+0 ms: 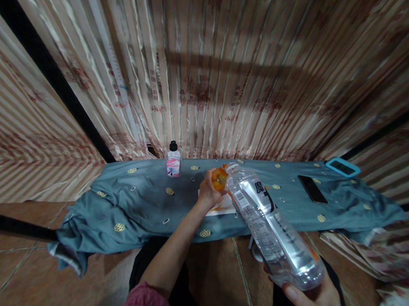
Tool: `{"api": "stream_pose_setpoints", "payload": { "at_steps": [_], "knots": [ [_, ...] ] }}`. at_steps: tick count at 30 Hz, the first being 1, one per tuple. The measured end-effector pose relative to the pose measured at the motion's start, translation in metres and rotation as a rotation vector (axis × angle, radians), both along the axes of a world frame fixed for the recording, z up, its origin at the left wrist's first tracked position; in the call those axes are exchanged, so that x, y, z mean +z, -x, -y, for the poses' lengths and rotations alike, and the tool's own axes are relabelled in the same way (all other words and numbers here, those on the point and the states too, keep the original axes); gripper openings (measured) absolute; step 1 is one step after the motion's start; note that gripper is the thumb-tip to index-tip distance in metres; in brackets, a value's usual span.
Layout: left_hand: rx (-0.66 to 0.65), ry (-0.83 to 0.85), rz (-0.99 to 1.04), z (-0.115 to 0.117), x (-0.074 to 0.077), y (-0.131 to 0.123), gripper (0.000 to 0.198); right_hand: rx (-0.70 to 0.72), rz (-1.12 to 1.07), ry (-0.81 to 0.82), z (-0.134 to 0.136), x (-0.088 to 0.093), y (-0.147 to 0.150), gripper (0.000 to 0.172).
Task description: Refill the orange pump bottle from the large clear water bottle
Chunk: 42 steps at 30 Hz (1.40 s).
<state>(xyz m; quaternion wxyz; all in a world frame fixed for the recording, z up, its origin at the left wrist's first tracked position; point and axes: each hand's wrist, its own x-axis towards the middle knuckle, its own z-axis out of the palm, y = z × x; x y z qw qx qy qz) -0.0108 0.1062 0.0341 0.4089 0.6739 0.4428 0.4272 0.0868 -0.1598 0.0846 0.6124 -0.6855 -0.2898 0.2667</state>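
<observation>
My right hand (313, 295) grips the base of a large clear plastic bottle (270, 227) with a printed label, tilted so its neck points away from me. My left hand (209, 191) is closed around the bottle's orange cap (220, 178). Both hands hover over the near edge of a teal cloth (132, 207) spread on the floor. A white and orange flat item (223, 209) lies on the cloth just beneath my left hand, mostly hidden.
A small clear bottle with a black cap and pink label (173, 160) stands at the cloth's far edge. A black phone (312, 189) and a blue-framed device (342, 167) lie on the right. Striped curtains (221, 79) hang behind. Brown floor tiles (43, 280) lie in front.
</observation>
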Motion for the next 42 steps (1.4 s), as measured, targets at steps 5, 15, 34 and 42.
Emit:
{"api": "stream_pose_setpoints", "payload": {
  "at_steps": [5,15,34,42],
  "knots": [
    [0.004,-0.006,0.0,0.0,-0.002,-0.001,0.068,-0.023,-0.041,-0.003,-0.001,-0.001,0.0,0.086],
    [0.011,0.022,-0.01,0.001,0.001,-0.002,0.07,0.054,-0.025,-0.005,0.003,-0.009,-0.011,0.084],
    [-0.036,0.002,0.026,0.0,0.002,-0.001,0.073,0.1,-0.089,-0.05,0.005,-0.016,-0.019,0.078],
    [-0.035,-0.038,0.044,0.0,0.001,0.0,0.071,0.102,-0.083,-0.033,0.005,-0.019,-0.019,0.083]
  ]
}}
